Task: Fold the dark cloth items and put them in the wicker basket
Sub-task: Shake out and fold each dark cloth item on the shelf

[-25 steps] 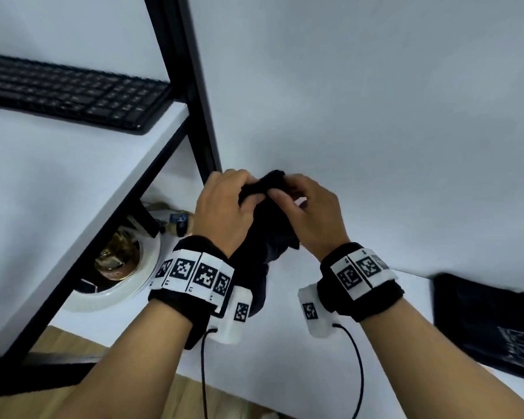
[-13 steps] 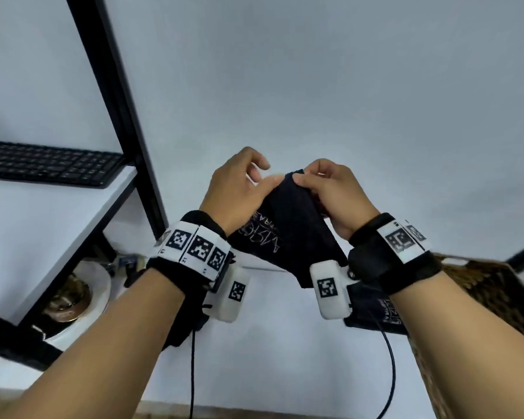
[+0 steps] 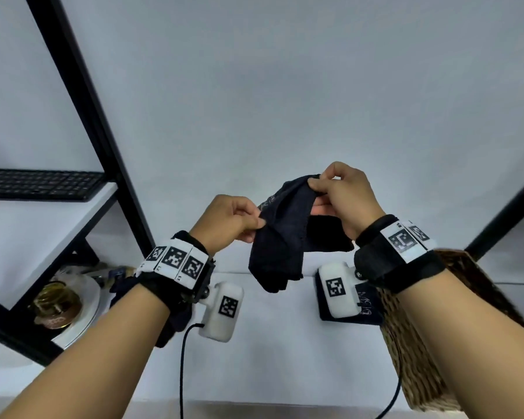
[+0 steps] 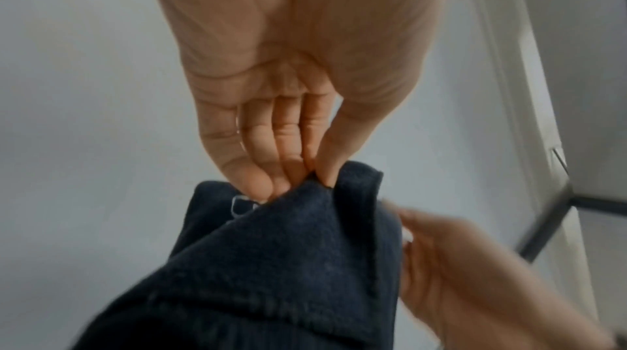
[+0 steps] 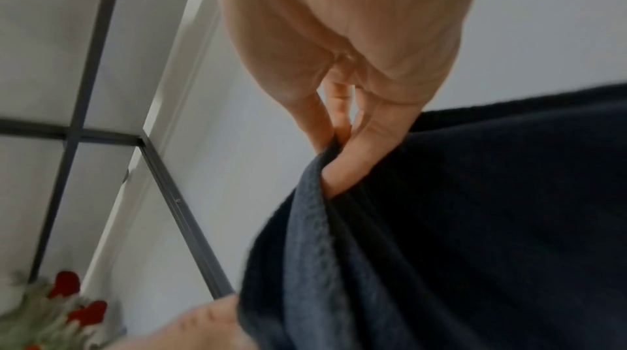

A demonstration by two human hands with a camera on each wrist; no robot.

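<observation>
Dark cloth (image 3: 280, 234) pinched by both hands' fingers (image 4: 258, 179); only the head view shows the wicker basket (image 3: 421, 343).

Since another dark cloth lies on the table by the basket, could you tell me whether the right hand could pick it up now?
Probably not yet: the right hand is pinching the held cloth together with the left hand, raised above the folded cloth beside the wicker basket.

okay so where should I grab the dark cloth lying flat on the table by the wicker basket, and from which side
Probably pinch the folded cloth at its left edge, coming from the left with the left hand. The wicker basket flanks its right side.
</observation>
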